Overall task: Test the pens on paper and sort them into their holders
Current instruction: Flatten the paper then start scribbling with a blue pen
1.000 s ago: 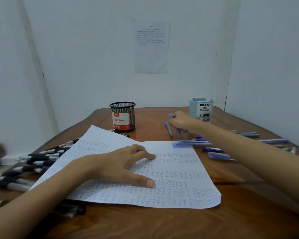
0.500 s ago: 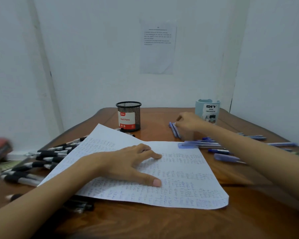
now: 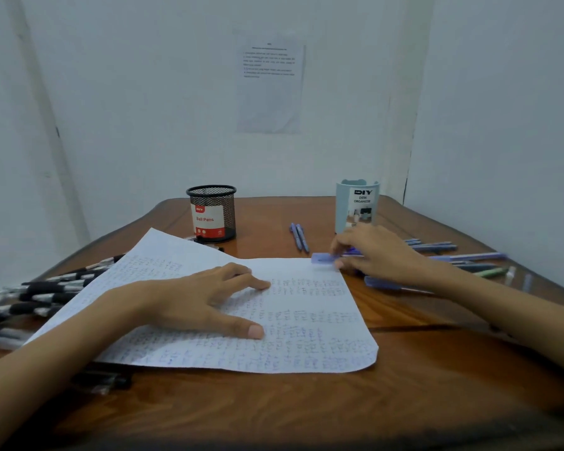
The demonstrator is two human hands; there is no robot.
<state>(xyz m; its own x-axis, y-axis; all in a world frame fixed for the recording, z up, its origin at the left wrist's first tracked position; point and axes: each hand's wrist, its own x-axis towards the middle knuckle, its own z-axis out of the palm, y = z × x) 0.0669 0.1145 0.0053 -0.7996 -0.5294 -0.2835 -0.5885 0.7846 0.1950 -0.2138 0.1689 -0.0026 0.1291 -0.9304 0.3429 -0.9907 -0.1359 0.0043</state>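
A blue pen (image 3: 323,258) lies on the table (image 3: 306,411), just past the far right corner of the paper (image 3: 306,320). It lies long-ways from left to right. Its fat cap end points left. The rest of it is hidden under the right hand (image 3: 378,255). That hand's fingers are bent, and finger and thumb pinch the pen just behind the cap. The picture is a bit blurry there.

The left hand (image 3: 192,297) lies flat on the paper with its fingers spread. It presses down and holds nothing.

Two more blue pens (image 3: 299,237) lie side by side past the paper. They point near to far. A black cup (image 3: 211,211) stands at the far left of the table, and a blue cup (image 3: 357,203) stands at the far right, just behind the right hand. A bunch of black pens (image 3: 46,292) lies at the left, partly under the paper. More blue pens (image 3: 437,247) lie at the right, pointing left to right.
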